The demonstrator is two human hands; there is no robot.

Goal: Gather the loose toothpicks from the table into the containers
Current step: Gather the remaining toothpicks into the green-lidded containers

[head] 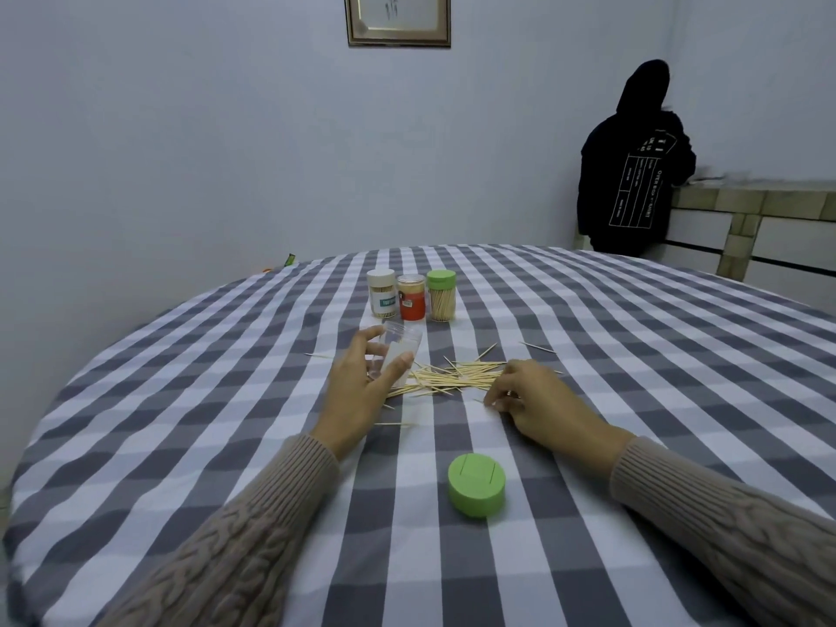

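Toothpicks lay loose in a scattered heap on the grey-and-white checked tablecloth, right between my two hands, with a few strays flung out toward the far right and one single stick lying alone nearer to me, just below my left hand.

On the left, my left hand was raised off the cloth with the wrist bent upward, its sleeve of beige cable knit running back toward me. It gripped a clear plastic container, thumb on the near side and fingers wrapped round the far side, the container tilted with its open mouth pointing up and away from me. The container sat at the left edge of the heap, just above the nearest sticks.

Beyond the heap, further from me, stood three upright jars in a row: a cream-lidded jar, a red jar and a green-lidded jar, all holding toothpicks and well apart from my hands.

Closer to me, between my forearms, a loose green lid rested flat on the cloth.

On the right, my right hand lay low on the table, palm down, fingers curled inward and pinched together at the right end of the heap; whether they actually held any sticks I could not tell.
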